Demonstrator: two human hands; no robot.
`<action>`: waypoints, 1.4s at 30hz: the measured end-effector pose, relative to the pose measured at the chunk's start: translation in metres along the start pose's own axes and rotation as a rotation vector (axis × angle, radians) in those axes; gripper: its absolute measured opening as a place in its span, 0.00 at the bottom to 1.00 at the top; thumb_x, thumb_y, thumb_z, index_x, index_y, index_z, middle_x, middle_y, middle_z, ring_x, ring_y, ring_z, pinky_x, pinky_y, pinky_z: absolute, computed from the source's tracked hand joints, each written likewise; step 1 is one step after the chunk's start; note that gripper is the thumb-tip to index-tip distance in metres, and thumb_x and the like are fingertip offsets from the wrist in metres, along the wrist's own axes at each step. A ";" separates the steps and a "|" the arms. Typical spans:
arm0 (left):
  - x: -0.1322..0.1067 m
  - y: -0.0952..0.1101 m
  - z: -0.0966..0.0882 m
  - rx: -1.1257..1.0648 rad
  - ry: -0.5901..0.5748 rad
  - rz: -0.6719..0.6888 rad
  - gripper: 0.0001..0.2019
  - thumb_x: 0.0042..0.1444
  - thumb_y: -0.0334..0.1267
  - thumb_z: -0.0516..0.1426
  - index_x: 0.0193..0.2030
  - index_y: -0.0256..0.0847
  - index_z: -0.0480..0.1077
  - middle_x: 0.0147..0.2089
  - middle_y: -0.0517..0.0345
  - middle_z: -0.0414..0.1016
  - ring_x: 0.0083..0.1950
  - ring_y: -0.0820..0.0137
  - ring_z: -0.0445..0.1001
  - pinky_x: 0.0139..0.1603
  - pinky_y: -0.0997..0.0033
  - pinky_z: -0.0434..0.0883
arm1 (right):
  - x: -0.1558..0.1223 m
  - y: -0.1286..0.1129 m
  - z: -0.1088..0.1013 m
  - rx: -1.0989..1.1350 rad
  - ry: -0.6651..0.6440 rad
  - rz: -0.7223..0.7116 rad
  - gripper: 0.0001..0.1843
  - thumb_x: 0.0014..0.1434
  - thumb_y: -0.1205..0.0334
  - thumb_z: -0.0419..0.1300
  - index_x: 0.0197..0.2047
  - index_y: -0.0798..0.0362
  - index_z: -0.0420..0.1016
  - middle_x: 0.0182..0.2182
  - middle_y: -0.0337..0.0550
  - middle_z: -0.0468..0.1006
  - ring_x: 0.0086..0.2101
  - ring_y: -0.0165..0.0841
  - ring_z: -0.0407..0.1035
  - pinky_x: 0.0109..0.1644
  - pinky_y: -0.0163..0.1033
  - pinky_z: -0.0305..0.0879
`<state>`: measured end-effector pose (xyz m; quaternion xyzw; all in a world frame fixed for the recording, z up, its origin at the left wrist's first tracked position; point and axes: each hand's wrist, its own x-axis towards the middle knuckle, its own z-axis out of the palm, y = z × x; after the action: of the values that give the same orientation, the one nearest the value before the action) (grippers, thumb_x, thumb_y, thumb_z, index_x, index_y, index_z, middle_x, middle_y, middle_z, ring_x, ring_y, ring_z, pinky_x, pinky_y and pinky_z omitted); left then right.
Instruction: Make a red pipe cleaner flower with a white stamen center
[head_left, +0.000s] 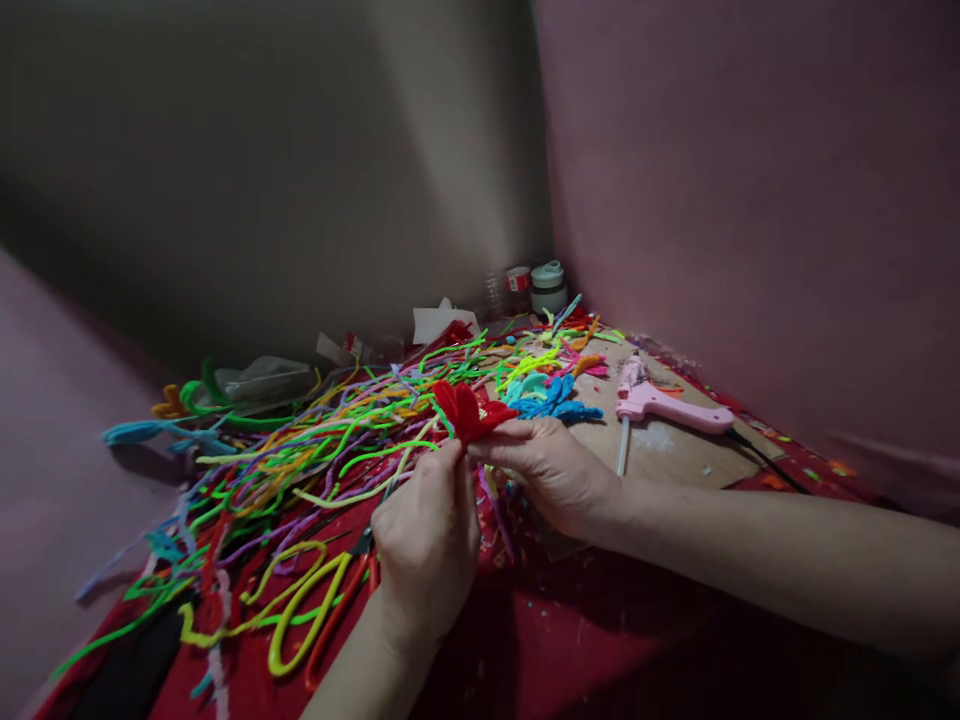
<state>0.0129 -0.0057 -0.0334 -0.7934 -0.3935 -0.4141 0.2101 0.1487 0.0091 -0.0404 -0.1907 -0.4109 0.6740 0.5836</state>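
A red pipe cleaner flower (pixel 466 408) with several fuzzy petals is held up in the middle of the view. My left hand (pixel 427 525) pinches it at the base, fingers closed. From the right, my right hand (pixel 551 470) grips the lower edge of a petal between thumb and fingertips. The fingertips of both hands nearly meet under the flower. Just left of my left hand lie scissors with yellow and orange handles (pixel 309 610), their blades partly hidden behind that hand. Blue pipe cleaner petals (pixel 559 402) lie beyond my right hand.
Loose pipe cleaners (pixel 300 470) in many colours spread across the red cloth (pixel 600 620). A pink glue gun (pixel 667 408) with a black cord rests on a board (pixel 697 465) at right. A lidded jar (pixel 549 288) stands in the corner, with walls close on both sides.
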 end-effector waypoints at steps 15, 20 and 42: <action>0.024 0.018 -0.015 -1.316 -0.122 -1.006 0.05 0.50 0.34 0.59 0.34 0.38 0.68 0.20 0.66 0.67 0.14 0.83 0.57 0.15 0.82 0.57 | 0.003 -0.006 -0.001 0.010 -0.148 0.065 0.07 0.48 0.59 0.66 0.30 0.53 0.79 0.24 0.37 0.74 0.27 0.29 0.65 0.37 0.38 0.61; 0.028 0.009 -0.010 -1.580 -0.306 -1.100 0.06 0.49 0.36 0.59 0.28 0.37 0.66 0.17 0.68 0.63 0.10 0.86 0.47 0.11 0.81 0.55 | 0.005 -0.007 -0.002 0.002 -0.133 0.068 0.12 0.44 0.55 0.68 0.31 0.53 0.79 0.22 0.36 0.73 0.26 0.29 0.65 0.36 0.38 0.61; 0.024 0.013 -0.015 -1.333 -0.306 -0.978 0.07 0.53 0.36 0.57 0.28 0.37 0.66 0.19 0.66 0.65 0.13 0.84 0.56 0.13 0.83 0.52 | 0.006 -0.013 -0.005 -0.054 -0.189 -0.065 0.06 0.46 0.60 0.68 0.29 0.52 0.80 0.23 0.34 0.74 0.27 0.26 0.64 0.39 0.35 0.60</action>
<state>0.0240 -0.0125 -0.0052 -0.5391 -0.3902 -0.4921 -0.5613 0.1592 0.0160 -0.0324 -0.1283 -0.4881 0.6583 0.5586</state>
